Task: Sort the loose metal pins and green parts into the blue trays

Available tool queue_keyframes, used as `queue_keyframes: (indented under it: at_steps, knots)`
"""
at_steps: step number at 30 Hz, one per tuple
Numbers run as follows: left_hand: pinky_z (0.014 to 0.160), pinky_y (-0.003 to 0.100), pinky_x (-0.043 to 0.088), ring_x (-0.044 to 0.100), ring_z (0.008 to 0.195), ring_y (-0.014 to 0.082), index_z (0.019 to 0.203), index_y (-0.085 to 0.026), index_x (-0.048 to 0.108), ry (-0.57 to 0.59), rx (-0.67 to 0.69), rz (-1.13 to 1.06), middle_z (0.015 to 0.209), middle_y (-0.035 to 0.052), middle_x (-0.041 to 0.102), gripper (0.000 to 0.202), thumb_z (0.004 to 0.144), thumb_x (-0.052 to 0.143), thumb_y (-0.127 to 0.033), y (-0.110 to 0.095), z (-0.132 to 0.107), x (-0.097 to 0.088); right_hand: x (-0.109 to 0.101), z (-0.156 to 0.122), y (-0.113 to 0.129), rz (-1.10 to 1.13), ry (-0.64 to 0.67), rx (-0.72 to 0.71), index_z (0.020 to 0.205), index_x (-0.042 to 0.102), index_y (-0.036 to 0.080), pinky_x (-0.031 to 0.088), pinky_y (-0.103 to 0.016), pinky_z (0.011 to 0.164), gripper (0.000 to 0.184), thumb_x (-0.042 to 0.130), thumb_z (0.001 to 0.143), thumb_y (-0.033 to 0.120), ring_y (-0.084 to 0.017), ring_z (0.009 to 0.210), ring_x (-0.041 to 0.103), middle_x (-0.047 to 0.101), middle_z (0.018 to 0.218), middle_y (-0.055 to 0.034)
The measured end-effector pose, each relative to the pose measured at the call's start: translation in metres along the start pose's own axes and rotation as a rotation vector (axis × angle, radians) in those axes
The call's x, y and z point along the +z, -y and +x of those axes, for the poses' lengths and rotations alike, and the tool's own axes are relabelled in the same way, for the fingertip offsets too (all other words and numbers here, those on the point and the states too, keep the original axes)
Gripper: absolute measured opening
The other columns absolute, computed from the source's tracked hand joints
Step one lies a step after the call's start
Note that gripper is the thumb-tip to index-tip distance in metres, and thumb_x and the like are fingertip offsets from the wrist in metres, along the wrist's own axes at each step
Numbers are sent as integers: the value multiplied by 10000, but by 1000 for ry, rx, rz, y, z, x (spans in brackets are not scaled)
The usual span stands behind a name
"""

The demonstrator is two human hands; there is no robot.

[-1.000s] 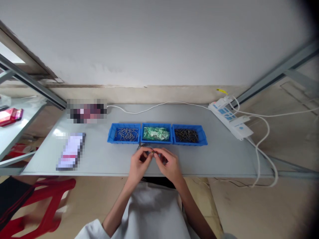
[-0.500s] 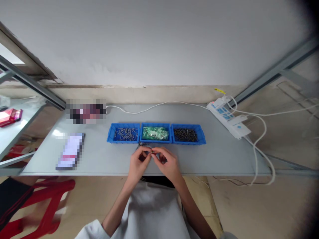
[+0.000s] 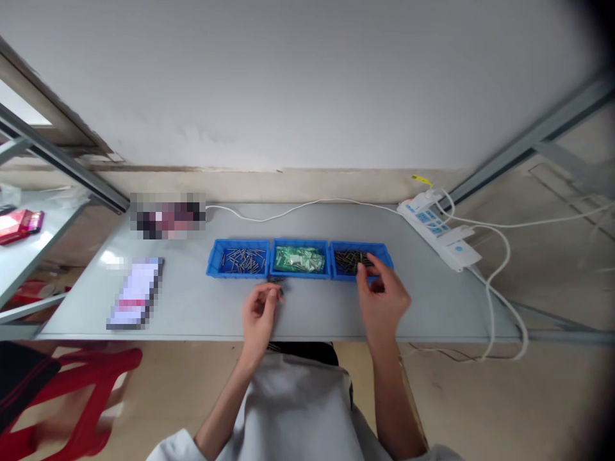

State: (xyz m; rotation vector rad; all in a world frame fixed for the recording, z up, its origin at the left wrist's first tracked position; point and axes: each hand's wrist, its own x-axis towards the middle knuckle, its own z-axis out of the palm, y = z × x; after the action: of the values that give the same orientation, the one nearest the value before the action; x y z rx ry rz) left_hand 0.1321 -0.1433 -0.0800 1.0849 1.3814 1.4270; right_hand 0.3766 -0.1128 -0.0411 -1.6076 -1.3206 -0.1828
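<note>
My right hand has moved to the one-o'clock bin; joint work seems paused.
Fingers apart at dark pins; left hand pinches a small dark piece.

power strip: blue markings on white, too small to read
yellow tag: dark marks (tiny ones), not legible
red box: nothing on it can be read

Left hand in a pinch, right hand well apart, farther forward, loosely curled.
</note>
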Motion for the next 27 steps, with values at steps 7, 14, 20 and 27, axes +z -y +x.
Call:
queue_keyframes:
  at_steps: [7,14,20,27]
  knots:
    - [528,196,379,443,518,84,1030,-207,695,-254,24,-110,674,-58,603,333,1037,698,-539,-2,-1,0,23,-60,39,221,501,-167,1149,814,246,543,-275,696,206,617,1093,265,-164,690,708,786,863,-31]
    - [526,197,387,459,515,88,1022,-209,702,-202,-5,-146,658,-57,596,320,1024,725,-528,-4,1,2,54,-78,70,223,750,-236,1189,805,268,488,-278,610,208,679,1036,205,-179,706,746,813,966,-23]
    - [552,199,397,473,542,93,1040,-211,706,-174,-22,-140,675,-56,593,299,1042,709,-509,-2,1,0,53,-81,62,196,776,-207,1076,782,246,447,-279,608,147,642,1060,206,-168,678,719,799,925,-15]
    - [563,207,405,493,558,101,1034,-204,720,-115,-37,-93,685,-42,619,298,1032,723,-502,-3,2,1,43,-76,56,183,765,-182,983,743,250,440,-263,615,136,643,1036,175,-152,677,705,776,885,2]
